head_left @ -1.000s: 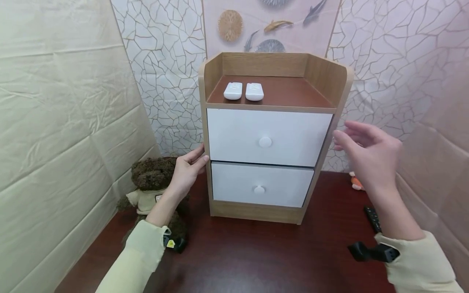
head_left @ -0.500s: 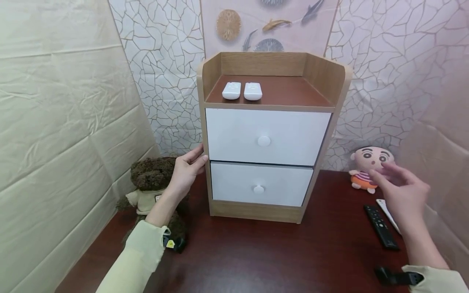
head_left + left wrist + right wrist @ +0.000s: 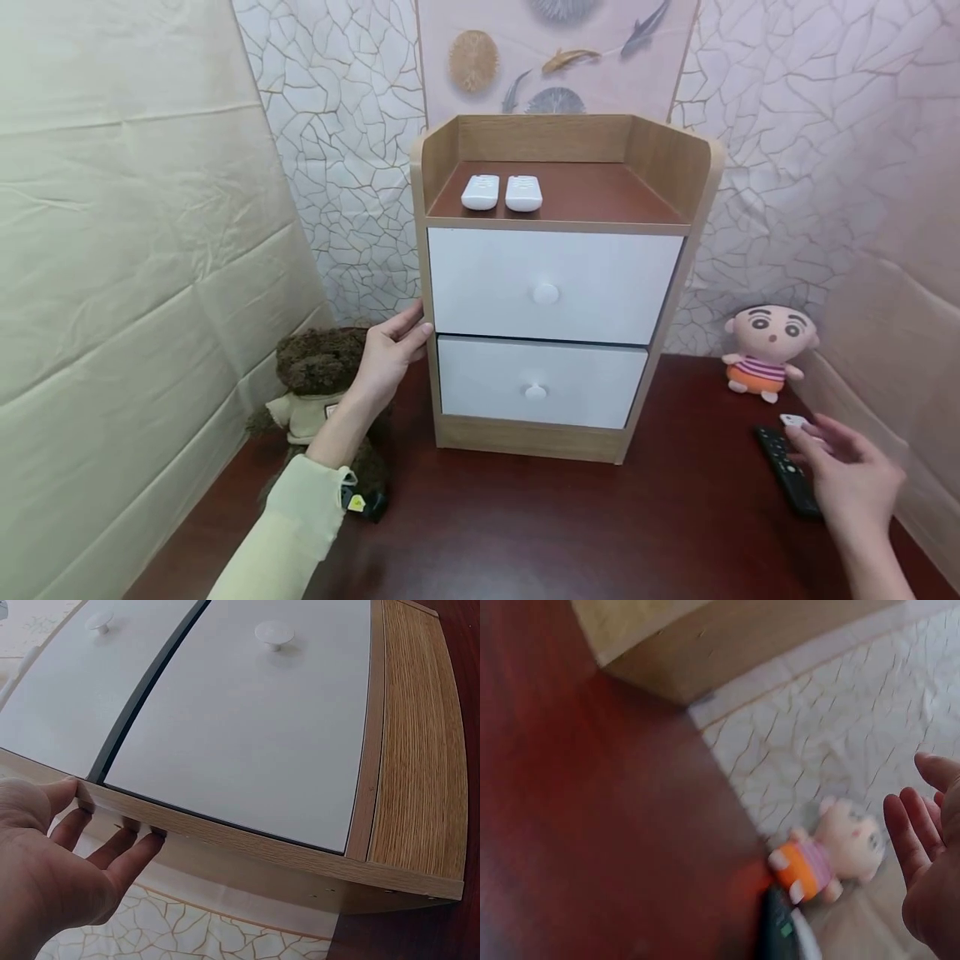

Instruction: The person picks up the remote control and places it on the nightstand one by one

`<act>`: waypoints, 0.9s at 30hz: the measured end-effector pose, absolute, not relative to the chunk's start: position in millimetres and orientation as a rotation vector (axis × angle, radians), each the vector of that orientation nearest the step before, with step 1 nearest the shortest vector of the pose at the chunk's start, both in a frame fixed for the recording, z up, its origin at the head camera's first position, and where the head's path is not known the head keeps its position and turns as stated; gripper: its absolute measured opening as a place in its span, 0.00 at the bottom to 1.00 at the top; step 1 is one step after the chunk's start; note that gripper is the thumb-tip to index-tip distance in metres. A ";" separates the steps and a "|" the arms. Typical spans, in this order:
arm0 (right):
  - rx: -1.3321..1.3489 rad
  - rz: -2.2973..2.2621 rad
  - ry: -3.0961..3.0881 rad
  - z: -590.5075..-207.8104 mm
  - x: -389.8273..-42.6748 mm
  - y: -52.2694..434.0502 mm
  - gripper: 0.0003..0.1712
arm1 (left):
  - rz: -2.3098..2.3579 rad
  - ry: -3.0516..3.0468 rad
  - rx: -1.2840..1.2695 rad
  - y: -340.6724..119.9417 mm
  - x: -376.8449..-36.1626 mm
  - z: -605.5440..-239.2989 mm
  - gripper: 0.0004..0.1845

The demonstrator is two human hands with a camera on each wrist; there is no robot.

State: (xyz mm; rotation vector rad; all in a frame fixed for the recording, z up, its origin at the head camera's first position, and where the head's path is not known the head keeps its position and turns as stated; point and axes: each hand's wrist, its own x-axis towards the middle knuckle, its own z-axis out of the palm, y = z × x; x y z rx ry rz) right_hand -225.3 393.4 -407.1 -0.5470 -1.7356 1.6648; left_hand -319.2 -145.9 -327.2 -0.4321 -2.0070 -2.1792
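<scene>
The small wood-grain cabinet with two white drawers [image 3: 551, 333] is steadied on the dark red desk [image 3: 570, 525] by the left hand [image 3: 390, 358], fingers laid nearly straight against its left side panel, nothing gripped. The right hand [image 3: 851, 479] is held open and relaxed above the slim black remote [image 3: 787, 471] at the desk's right edge, holding nothing; contact cannot be confirmed. A grip across the remote's narrow sides is judged best, since its smooth plastic could slide on the polished surface. A white remote tip [image 3: 791, 421] lies just beside it.
</scene>
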 end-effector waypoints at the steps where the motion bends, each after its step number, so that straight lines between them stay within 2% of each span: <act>1: -0.563 1.665 -1.721 -414.1 -224.0 396.1 0.19 | -2.181 -2.009 -0.433 -145.5 -319.4 -327.9 0.29; 5: -0.613 1.768 -1.595 -432.1 -222.3 404.7 0.16 | -2.178 -2.008 -0.421 -145.2 -319.8 -329.2 0.29; 12: -0.730 1.817 -1.472 -450.7 -219.2 414.9 0.18 | -2.173 -2.028 -0.440 -146.3 -319.4 -327.4 0.29; 27: -0.864 1.807 -1.481 -467.6 -209.0 425.9 0.21 | -2.193 -2.032 -0.434 -147.5 -319.8 -325.9 0.30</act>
